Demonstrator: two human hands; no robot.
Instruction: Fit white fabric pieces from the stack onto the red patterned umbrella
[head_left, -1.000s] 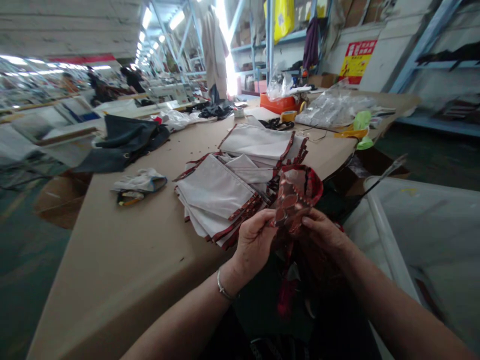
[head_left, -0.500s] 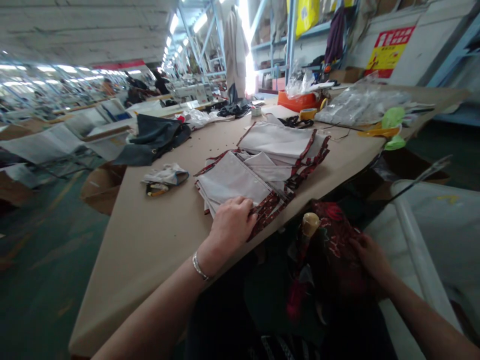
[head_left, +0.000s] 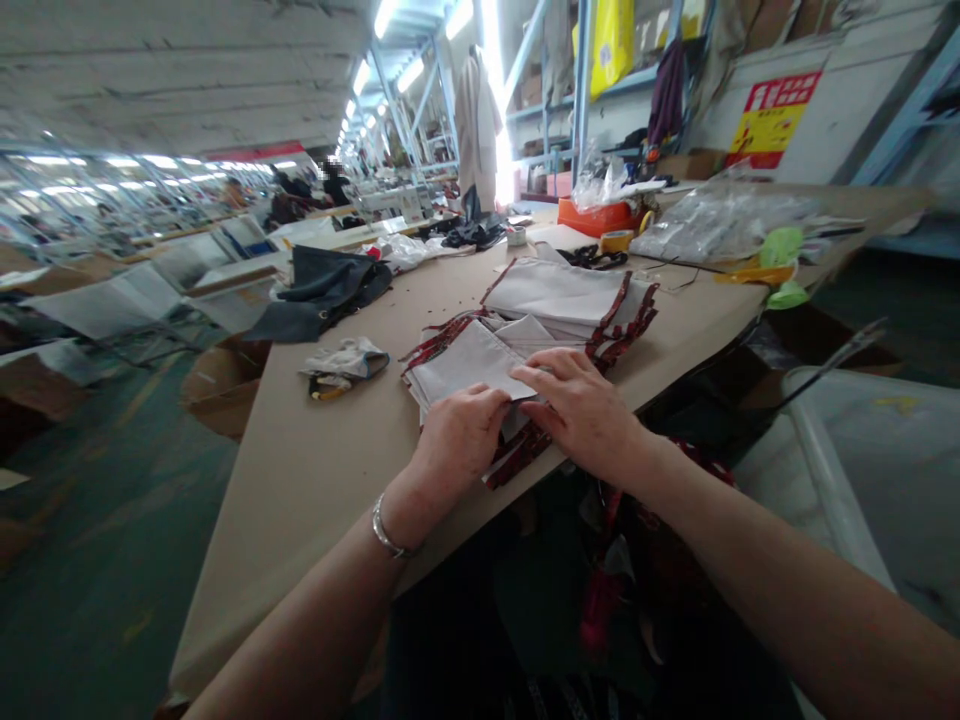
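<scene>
Light grey fabric pieces with dark red patterned edges (head_left: 469,358) lie in a loose stack near the table's front edge. My left hand (head_left: 463,435) pinches the near edge of the top fabric piece, its fingers closed. My right hand (head_left: 581,410) grips the near right corner of the same piece between thumb and fingers. Behind this stack, a second pile of the same fabric pieces (head_left: 562,288) fans out to the right. Below the table edge hangs dark red patterned cloth (head_left: 701,458), mostly hidden by my right forearm.
White work gloves (head_left: 345,362) lie left of the stack on the brown-covered table (head_left: 300,500). Dark folded cloth (head_left: 322,290) sits at the far left edge. An orange container (head_left: 592,217) and clear plastic bags (head_left: 720,220) stand at the back. A white bin (head_left: 825,440) is at right.
My right hand has left the dark red cloth below the table and come up to the fabric stack beside my left hand. The left hand stays on the stack's near edge.
</scene>
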